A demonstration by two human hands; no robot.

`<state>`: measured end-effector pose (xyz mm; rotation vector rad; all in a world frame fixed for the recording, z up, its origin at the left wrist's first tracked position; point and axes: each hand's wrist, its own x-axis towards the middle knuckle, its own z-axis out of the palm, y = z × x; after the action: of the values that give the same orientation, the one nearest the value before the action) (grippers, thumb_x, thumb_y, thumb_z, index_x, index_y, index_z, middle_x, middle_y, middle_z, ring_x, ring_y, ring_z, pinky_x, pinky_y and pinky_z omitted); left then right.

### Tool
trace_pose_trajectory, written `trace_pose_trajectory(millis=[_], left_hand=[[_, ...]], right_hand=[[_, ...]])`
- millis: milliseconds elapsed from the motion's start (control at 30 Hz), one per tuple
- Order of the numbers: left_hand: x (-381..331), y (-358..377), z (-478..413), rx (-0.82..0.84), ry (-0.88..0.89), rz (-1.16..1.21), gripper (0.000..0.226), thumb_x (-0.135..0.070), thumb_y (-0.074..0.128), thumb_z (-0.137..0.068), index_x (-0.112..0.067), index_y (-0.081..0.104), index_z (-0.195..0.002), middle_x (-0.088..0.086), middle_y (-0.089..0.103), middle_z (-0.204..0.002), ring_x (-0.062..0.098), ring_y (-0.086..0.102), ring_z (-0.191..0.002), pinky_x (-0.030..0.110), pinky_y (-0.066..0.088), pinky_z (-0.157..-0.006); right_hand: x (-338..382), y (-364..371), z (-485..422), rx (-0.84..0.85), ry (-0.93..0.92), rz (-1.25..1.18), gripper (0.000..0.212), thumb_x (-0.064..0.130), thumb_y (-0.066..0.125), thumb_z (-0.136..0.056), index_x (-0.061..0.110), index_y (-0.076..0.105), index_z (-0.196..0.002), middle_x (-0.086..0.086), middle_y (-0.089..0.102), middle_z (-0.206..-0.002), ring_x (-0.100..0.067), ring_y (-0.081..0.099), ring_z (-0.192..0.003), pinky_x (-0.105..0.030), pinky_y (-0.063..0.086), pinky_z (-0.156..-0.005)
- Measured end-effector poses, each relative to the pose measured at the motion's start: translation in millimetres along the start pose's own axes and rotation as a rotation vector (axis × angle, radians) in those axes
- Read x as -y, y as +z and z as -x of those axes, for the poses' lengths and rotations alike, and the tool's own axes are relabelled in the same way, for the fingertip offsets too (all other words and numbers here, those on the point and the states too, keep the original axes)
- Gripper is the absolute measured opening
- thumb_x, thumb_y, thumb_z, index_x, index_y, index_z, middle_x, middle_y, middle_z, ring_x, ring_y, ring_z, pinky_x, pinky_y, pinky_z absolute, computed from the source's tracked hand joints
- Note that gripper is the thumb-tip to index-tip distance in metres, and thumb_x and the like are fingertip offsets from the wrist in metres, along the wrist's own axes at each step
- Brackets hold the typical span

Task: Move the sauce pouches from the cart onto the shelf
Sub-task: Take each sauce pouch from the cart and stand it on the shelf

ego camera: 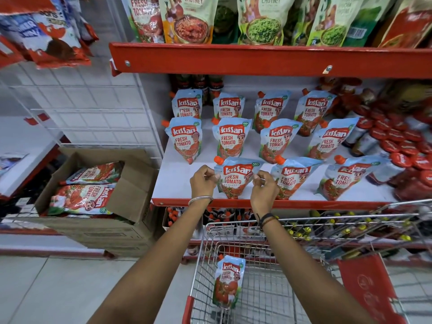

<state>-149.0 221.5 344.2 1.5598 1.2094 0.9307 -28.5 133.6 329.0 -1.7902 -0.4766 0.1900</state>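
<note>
A blue and red tomato ketchup pouch (pixel 235 177) with an orange cap stands at the front of the white shelf (pixel 177 181). My left hand (pixel 203 180) pinches its left edge and my right hand (pixel 264 187) pinches its right edge. Several identical pouches stand in rows behind and to the right of it, such as one (pixel 292 177) right beside it. One more pouch (pixel 228 281) leans upright inside the wire cart (pixel 275 265) below my arms.
An open cardboard box (pixel 131 195) with larger ketchup pouches sits on the left. Red-capped bottles (pixel 397 141) crowd the shelf's right end. A red shelf edge (pixel 257 60) with chutney packs hangs above. Bottles fill the lower shelf behind the cart.
</note>
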Motion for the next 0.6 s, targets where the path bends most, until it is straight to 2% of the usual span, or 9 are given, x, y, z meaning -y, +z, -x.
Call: trace_pose_trajectory(millis=[33, 100, 167, 233, 367, 433, 500, 600], left_hand=[[2.6, -1.4, -2.8, 0.011, -0.012, 0.006, 0.04, -0.001, 0.065, -0.076, -0.026, 0.045, -0.053, 0.013, 0.058, -0.071, 0.026, 0.058, -0.075, 0.057, 0.057, -0.077], [0.4, -3.0, -4.6, 0.021, -0.021, -0.003, 0.026, -0.003, 0.064, -0.078, -0.018, 0.054, -0.06, 0.014, 0.062, -0.077, 0.027, 0.06, -0.079, 0.055, 0.057, -0.081], [-3.5, -3.8, -0.2, 0.027, -0.006, -0.001, 0.003, -0.004, 0.063, -0.08, -0.006, 0.064, -0.078, 0.019, 0.068, -0.089, 0.026, 0.06, -0.082, 0.04, 0.057, -0.083], [-2.2, -5.0, 8.6, 0.014, 0.036, -0.018, 0.012, -0.002, 0.061, -0.081, 0.0, 0.063, -0.093, 0.02, 0.069, -0.101, 0.023, 0.061, -0.087, 0.022, 0.05, -0.076], [9.8, -10.0, 39.0, -0.057, 0.105, 0.026, 0.016, -0.005, 0.057, -0.086, -0.002, 0.058, -0.101, 0.012, 0.065, -0.105, 0.017, 0.058, -0.09, 0.009, 0.045, -0.072], [24.9, -10.8, 56.8, -0.035, 0.142, -0.002, 0.015, -0.008, 0.055, -0.088, -0.003, 0.058, -0.102, 0.006, 0.062, -0.101, 0.012, 0.058, -0.087, 0.001, 0.044, -0.071], [47.1, -8.0, 75.1, 0.026, 0.126, -0.044, 0.014, -0.013, 0.054, -0.089, -0.005, 0.058, -0.1, 0.004, 0.062, -0.098, 0.008, 0.058, -0.085, 0.004, 0.046, -0.072], [89.0, 1.4, 98.5, 0.135, 0.021, -0.143, 0.022, -0.024, 0.047, -0.09, -0.006, 0.058, -0.095, 0.002, 0.062, -0.089, 0.011, 0.058, -0.079, 0.018, 0.046, -0.07]], right_hand=[[1.8, -0.1, -0.1, 0.007, -0.001, 0.01, 0.017, -0.001, 0.052, -0.089, -0.003, 0.067, -0.096, -0.027, 0.069, -0.096, -0.025, 0.057, -0.083, -0.033, 0.042, -0.072], [6.0, -1.5, 0.6, 0.038, -0.004, 0.042, 0.022, -0.003, 0.049, -0.089, -0.001, 0.066, -0.104, -0.025, 0.07, -0.104, -0.031, 0.062, -0.092, -0.03, 0.042, -0.077], [9.1, -4.9, 6.3, 0.086, 0.011, 0.033, 0.026, -0.002, 0.049, -0.091, -0.001, 0.063, -0.112, -0.021, 0.068, -0.113, -0.032, 0.063, -0.103, -0.028, 0.044, -0.085], [8.4, -9.7, 15.0, 0.133, 0.044, -0.032, 0.028, 0.001, 0.051, -0.091, -0.001, 0.059, -0.118, -0.02, 0.066, -0.12, -0.027, 0.062, -0.105, -0.028, 0.045, -0.092], [-9.3, -27.0, 36.6, 0.183, 0.088, -0.077, 0.028, 0.007, 0.055, -0.091, 0.0, 0.058, -0.118, -0.019, 0.066, -0.116, -0.018, 0.059, -0.097, -0.032, 0.048, -0.094], [-27.8, -37.3, 51.8, 0.195, 0.107, -0.053, 0.027, 0.013, 0.055, -0.092, 0.001, 0.059, -0.116, -0.017, 0.067, -0.11, -0.017, 0.06, -0.091, -0.028, 0.052, -0.087], [-50.1, -47.8, 67.0, 0.211, 0.137, -0.039, 0.026, 0.013, 0.054, -0.093, 0.001, 0.059, -0.115, -0.012, 0.065, -0.101, -0.014, 0.059, -0.081, -0.013, 0.052, -0.076], [-94.4, -61.6, 85.4, 0.305, 0.244, 0.043, 0.024, 0.006, 0.049, -0.093, 0.0, 0.058, -0.114, -0.001, 0.058, -0.092, -0.021, 0.056, -0.089, -0.01, 0.046, -0.075]])
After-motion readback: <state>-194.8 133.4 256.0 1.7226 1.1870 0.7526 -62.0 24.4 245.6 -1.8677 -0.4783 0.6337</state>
